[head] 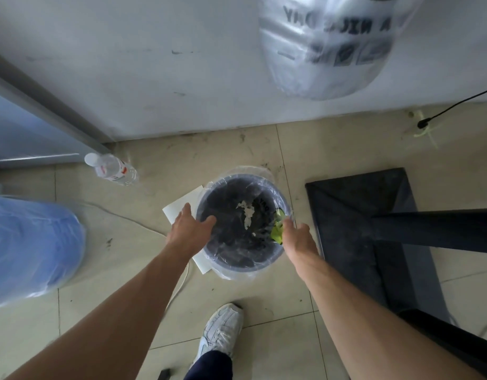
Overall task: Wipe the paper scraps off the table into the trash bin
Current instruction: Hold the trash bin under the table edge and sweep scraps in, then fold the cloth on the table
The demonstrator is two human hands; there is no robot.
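A round grey trash bin point(242, 263) lined with a clear plastic bag stands on the tiled floor below me. White paper scraps point(247, 212) lie inside it. My left hand point(189, 227) rests on the bin's left rim with fingers spread, thumb over the edge. At the bin's right rim, my right hand point(295, 237) is closed on a yellow-green cloth point(277, 229) that hangs into the bin. No table top is in view.
A white sheet point(179, 208) lies under the bin's left side. A water bottle point(110, 169) lies on the floor at left, near a big blue water jug point(31, 248). A black table base point(368, 229) stands right. A plastic bag point(327, 42) hangs on the wall. My shoe point(223, 329) is below.
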